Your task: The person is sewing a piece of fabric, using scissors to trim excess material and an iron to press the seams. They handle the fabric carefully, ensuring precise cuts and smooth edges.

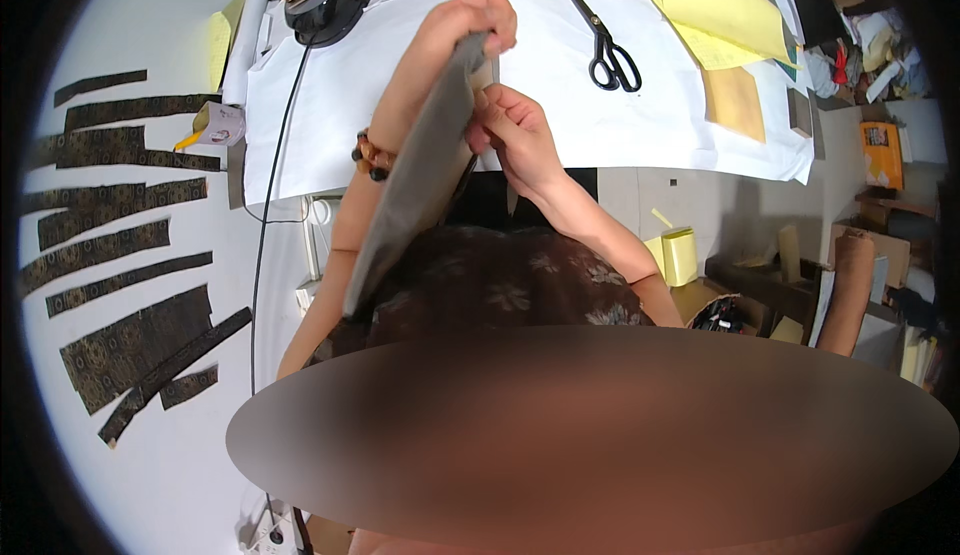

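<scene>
from the left hand [486, 17], plain grey cloth [424, 145] hangs slanting.

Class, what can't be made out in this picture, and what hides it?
In the head view:
Right hand: what, if anything, it pinches, hidden by the hand itself and the grey cloth.
Grey cloth: its far side, turned away.
Black appliance: its far end, cut off by the upper edge.
Lower middle: everything behind the blurred oval.
Dark items at lower right: too small to identify.
</scene>
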A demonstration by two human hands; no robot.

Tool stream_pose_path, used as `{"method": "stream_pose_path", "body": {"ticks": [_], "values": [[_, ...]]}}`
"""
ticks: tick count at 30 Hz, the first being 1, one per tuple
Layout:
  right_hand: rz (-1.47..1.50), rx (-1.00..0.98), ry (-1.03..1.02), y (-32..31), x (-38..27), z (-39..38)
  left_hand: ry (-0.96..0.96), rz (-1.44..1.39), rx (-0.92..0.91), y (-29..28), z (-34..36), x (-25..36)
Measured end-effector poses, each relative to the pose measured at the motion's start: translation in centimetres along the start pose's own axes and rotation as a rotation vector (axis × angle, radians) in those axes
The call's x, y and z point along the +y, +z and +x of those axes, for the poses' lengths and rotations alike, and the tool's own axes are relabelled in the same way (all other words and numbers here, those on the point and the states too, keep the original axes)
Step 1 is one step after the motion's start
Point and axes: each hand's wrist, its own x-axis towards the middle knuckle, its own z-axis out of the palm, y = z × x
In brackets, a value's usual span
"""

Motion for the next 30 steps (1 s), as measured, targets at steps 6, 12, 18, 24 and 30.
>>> {"method": "stream_pose_path", "body": {"ticks": [6,12,18,24,30], "values": [[-0.882,0.24,-0.63,-1.1,-0.5,2.7,0.031,-0.678,-0.27,-5.8,0.7,1.4],[-0.606,-0.134,0.014,-5.0,-2.3,4.3,0.047,-0.814,-0.218,-4.6,-0.1,0.3],[-0.326,-0.021,-0.294,-7.7,-0.1,5.0,0.118,0.002,0.049,-2.1,-2.3,2.7],[-0.363,-0.003,-0.428,-10.9,-1.6,6.1,-0.015,-0.124,0.027,0.1,-11.9,8.2],[-0.337,0.082,-0.455,-11.9,0.1,6.2,-0.007,0.245,-0.047,-0.9,-13.6,7.8]]}}
